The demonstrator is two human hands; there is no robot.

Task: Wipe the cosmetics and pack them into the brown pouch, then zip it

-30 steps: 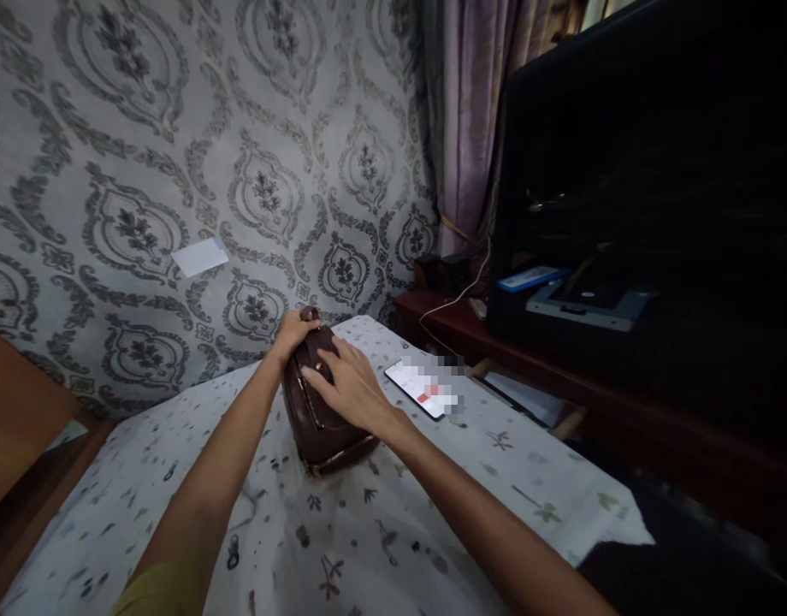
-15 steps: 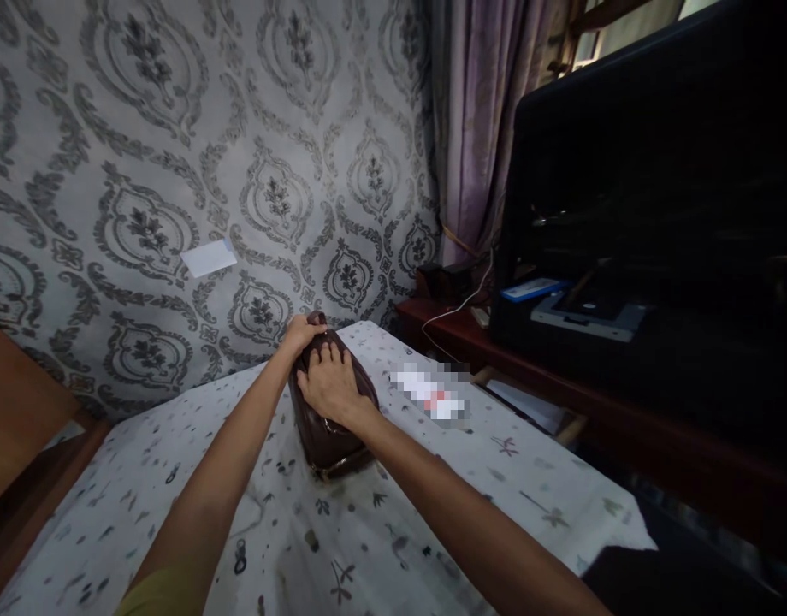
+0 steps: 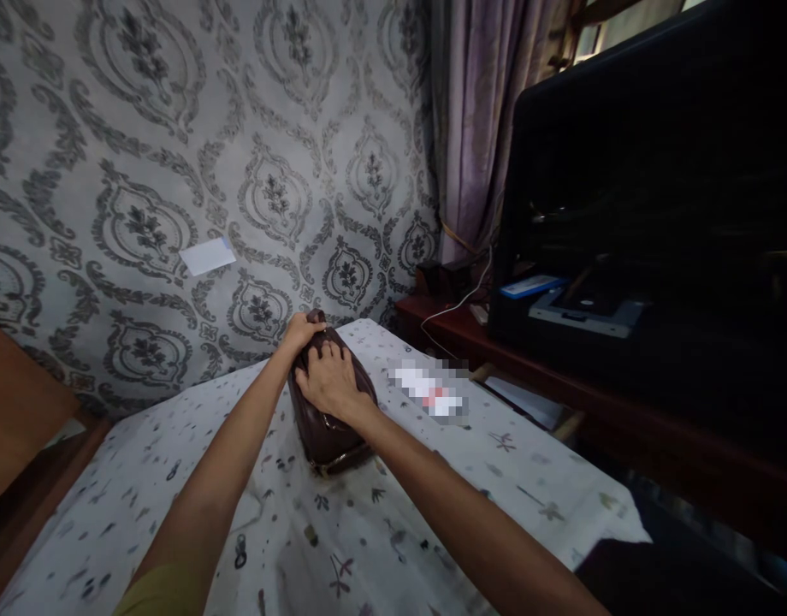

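Observation:
A dark brown leather-like bag [image 3: 329,441] with zips and a short handle [image 3: 316,316] at its far end lies on a white cloth [image 3: 239,462] printed with small plants. My left hand [image 3: 299,332] grips the bag's far left corner by the handle, its thumb over the top and its other fingers hidden behind the edge. Flat on the bag's upper face rests my right hand [image 3: 329,376], fingers stretched out and slightly apart.
To the right of the bag lies a blurred-out white and red item [image 3: 432,392]. A dark red desk [image 3: 445,321] with an open drawer [image 3: 528,402], a white cable [image 3: 461,302] and a large black screen [image 3: 624,188] stands at right. Patterned wall [image 3: 271,197] rises behind.
Both hands keep their places on the bag. The view has shifted very slightly; nothing else has visibly moved.

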